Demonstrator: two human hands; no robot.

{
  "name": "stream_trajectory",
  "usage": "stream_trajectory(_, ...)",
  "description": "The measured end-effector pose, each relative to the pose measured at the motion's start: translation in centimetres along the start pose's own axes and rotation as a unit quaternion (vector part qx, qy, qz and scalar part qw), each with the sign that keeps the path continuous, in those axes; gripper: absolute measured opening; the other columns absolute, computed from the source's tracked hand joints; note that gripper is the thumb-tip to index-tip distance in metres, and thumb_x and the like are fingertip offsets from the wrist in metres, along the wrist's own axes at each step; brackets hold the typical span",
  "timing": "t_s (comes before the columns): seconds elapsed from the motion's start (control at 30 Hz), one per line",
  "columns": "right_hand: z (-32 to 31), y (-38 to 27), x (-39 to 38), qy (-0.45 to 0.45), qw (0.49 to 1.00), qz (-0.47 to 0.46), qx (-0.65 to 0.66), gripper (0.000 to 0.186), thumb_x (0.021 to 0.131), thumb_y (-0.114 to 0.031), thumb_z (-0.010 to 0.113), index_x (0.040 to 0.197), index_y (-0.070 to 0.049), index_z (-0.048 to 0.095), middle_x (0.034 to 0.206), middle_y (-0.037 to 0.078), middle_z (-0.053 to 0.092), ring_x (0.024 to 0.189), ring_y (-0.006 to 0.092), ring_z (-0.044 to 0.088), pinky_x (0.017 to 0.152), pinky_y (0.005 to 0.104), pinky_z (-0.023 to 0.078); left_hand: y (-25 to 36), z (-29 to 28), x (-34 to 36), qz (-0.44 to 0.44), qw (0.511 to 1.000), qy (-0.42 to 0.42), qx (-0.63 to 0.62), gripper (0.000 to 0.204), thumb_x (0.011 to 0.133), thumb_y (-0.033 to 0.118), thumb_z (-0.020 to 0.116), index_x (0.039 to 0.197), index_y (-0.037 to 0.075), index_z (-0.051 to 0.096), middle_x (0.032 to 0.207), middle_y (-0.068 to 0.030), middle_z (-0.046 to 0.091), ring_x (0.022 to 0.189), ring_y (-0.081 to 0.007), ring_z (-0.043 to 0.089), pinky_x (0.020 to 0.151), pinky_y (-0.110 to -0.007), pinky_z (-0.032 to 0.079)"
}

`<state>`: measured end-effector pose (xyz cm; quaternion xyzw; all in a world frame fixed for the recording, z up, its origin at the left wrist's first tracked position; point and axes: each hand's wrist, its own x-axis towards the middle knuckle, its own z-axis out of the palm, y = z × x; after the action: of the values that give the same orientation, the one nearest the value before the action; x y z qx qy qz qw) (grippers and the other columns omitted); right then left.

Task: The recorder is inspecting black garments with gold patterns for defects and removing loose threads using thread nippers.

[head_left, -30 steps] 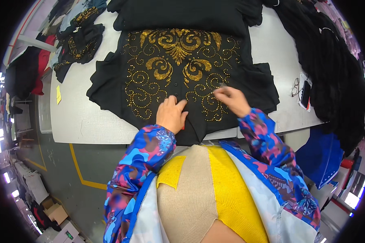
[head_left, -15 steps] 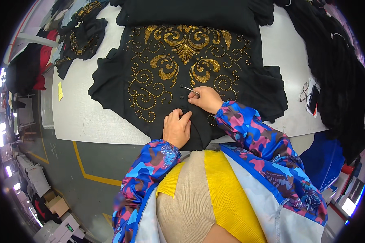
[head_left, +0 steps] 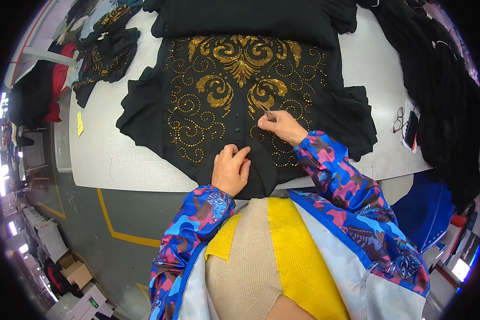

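A black button-front garment [head_left: 234,176] with gold sequin scrolls lies spread on the table in front of me. My left hand [head_left: 231,169] is at its lower middle, thumb and fingers drawn together on the cloth beside the button placket. A small bit of red shows by that thumb. Two dark buttons [head_left: 237,122] sit in the placket just beyond those fingers. My right hand [head_left: 284,128] grips a small pointed metal tool [head_left: 269,113], like tweezers or thread snips. Its tip is over the sequins right of the placket; the fingers hide part of it.
The pale table [head_left: 122,165] ends close to my body. Glasses [head_left: 398,120] and a dark phone [head_left: 411,128] lie at right, near a heap of black clothes [head_left: 437,80]. More sequined black cloth [head_left: 106,56] is at far left, with a yellow note [head_left: 80,122] nearer.
My right hand has moved right, away from the placket, and the tool now points up and left from it. My left hand stays on the cloth, with a red bit now showing at its thumb.
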<state>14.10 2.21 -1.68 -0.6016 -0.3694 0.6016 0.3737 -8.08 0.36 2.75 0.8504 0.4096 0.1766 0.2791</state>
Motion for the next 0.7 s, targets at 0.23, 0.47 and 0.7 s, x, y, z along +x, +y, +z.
stream_trajectory(0.23, 0.6, 1.1, -0.4, 0.052, 0.994, -0.064, -0.074, 0.017, 0.08, -0.018, 0.068, 0.086, -0.001, 0.066, 0.077, 0.004, 0.065, 0.072, 0.0113, 0.06, 0.069, 0.0281, 0.049, 1.6, 0.5, 5.3, -0.167, 0.98, 0.013, 0.104, 0.036, 0.08, 0.029, 0.069, 0.103, 0.003, 0.059, 0.089, -0.0121, 0.062, 0.082, -0.0325, 0.063, 0.072, -0.042, 0.05)
stream_trajectory(0.47, 0.4, -0.3, -1.1, 0.067, 0.986, -0.05, -0.144, 0.018, 0.08, -0.013, 0.067, 0.092, 0.0, 0.067, 0.078, 0.004, 0.066, 0.072, 0.0097, 0.061, 0.068, 0.0262, 0.049, 0.4, 1.8, 7.1, -0.173, 0.976, 0.011, 0.128, 0.027, 0.078, 0.023, 0.066, 0.096, 0.003, 0.058, 0.082, -0.0116, 0.063, 0.079, -0.0316, 0.063, 0.069, -0.04, 0.05)
stream_trajectory(0.7, 0.4, -1.2, -0.5, 0.074, 0.98, -0.072, -0.168, 0.02, 0.078, -0.02, 0.068, 0.09, -0.004, 0.069, 0.08, 0.009, 0.069, 0.073, 0.0227, 0.066, 0.069, 0.0342, 0.051, 0.4, 1.3, 7.6, -0.251, 0.967, 0.02, -0.044, 0.022, 0.079, 0.015, 0.06, 0.097, 0.002, 0.06, 0.069, -0.009, 0.064, 0.07, -0.0273, 0.063, 0.068, -0.039, 0.049)
